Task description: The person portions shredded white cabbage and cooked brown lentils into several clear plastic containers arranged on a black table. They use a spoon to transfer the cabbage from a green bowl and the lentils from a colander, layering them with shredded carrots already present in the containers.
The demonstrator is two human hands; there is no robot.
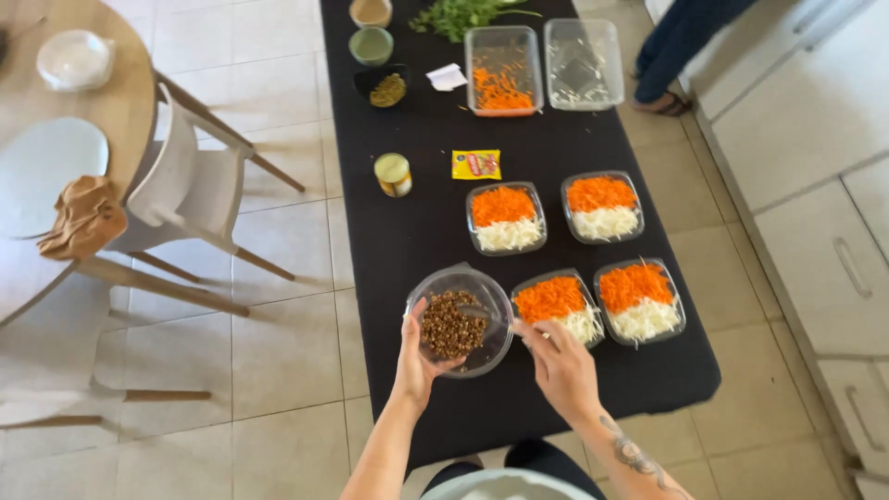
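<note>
My left hand (414,358) grips the near rim of a clear glass bowl (482,289) filled with brown lentils (449,325), held just above the black table (417,222). My right hand (558,364) holds a spoon (489,318) whose tip reaches into the lentils. Right of the bowl lie several clear plastic trays, each with grated carrot and shredded white cabbage; the nearest tray (558,306) touches my right hand's fingers.
Further up the table are a small jar (394,174), a yellow sachet (476,164), a container with carrot scraps (503,71), an empty clear container (583,63), small bowls, and green herbs (460,16). White chairs (190,185) stand left; another person's legs (671,51) top right.
</note>
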